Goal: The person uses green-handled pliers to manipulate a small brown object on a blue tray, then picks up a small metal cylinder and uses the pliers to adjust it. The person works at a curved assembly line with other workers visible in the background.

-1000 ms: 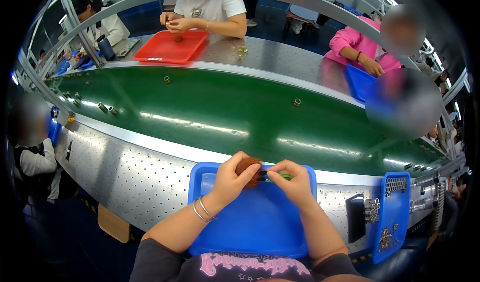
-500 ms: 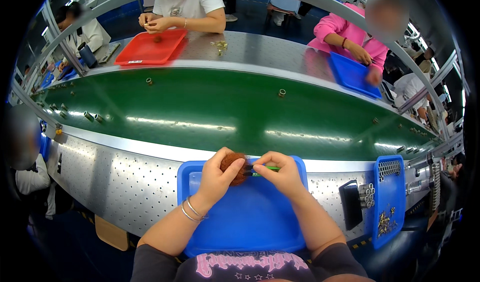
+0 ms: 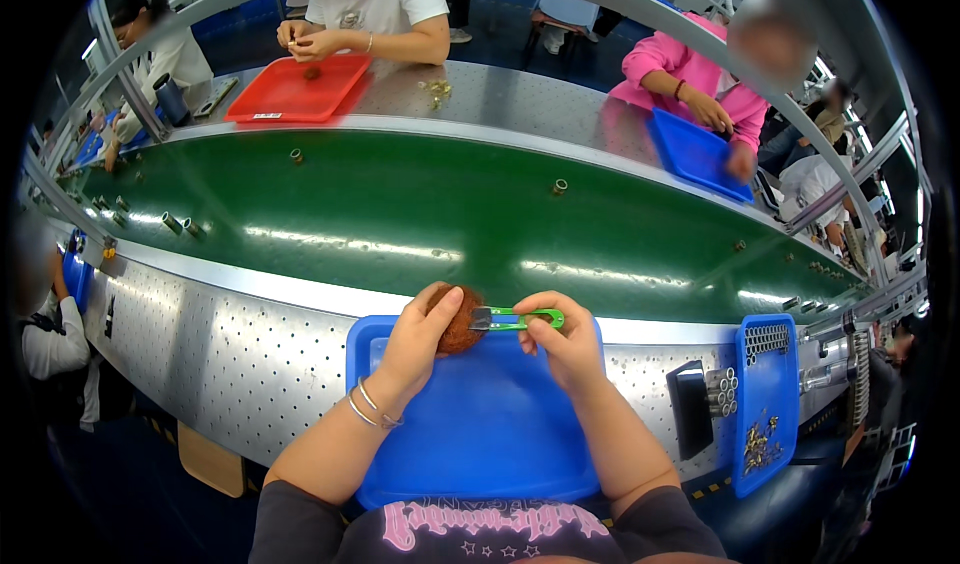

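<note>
My left hand (image 3: 412,339) is wrapped around a brown, fibrous ball (image 3: 460,334) above the far left part of a blue tray (image 3: 470,444). In my right hand (image 3: 570,349) is a pair of green thread snips (image 3: 548,317), pinched near its rounded end. Its two arms lie apart, and the dark metal blades touch the right side of the ball. Part of the ball is hidden behind my left thumb and fingers.
A green conveyor belt (image 3: 400,204) carrying scattered metal rings runs beyond the tray. To the right are a black phone-like slab (image 3: 690,409), several metal tubes (image 3: 722,394) and a blue parts tray (image 3: 768,404). Co-workers sit opposite, by a red tray (image 3: 300,94) and another blue tray (image 3: 690,159).
The thread snips have turned so that both arms and the rounded end show. My right-hand fingers have shifted on them. The ball has moved slightly left and away from me.
</note>
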The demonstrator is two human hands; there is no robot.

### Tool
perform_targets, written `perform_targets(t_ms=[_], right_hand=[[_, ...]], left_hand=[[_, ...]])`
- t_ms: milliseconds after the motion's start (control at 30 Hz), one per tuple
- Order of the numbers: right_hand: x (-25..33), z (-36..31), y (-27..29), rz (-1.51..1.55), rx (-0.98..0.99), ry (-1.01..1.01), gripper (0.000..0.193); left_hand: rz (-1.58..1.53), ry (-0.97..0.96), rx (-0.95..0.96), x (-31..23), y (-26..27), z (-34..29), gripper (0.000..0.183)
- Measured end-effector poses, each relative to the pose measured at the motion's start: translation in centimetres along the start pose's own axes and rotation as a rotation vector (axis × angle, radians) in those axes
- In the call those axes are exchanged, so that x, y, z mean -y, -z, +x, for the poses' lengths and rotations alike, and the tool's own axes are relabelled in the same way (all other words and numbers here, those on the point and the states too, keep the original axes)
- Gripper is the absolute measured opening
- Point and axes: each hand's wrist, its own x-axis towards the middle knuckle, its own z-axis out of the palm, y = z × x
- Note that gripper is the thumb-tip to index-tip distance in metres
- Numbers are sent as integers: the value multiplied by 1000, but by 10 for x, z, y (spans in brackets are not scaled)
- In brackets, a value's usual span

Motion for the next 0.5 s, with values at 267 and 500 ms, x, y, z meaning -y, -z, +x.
perform_targets(t_ms=[267,500], right_hand=[[9,-16,-13,6,-257,324,17],[54,-24,-30,-422,-228,527,18]], left_hand=[[-177,148,3,-1,8,3,33],[-245,195,74,2,8,6,37]])
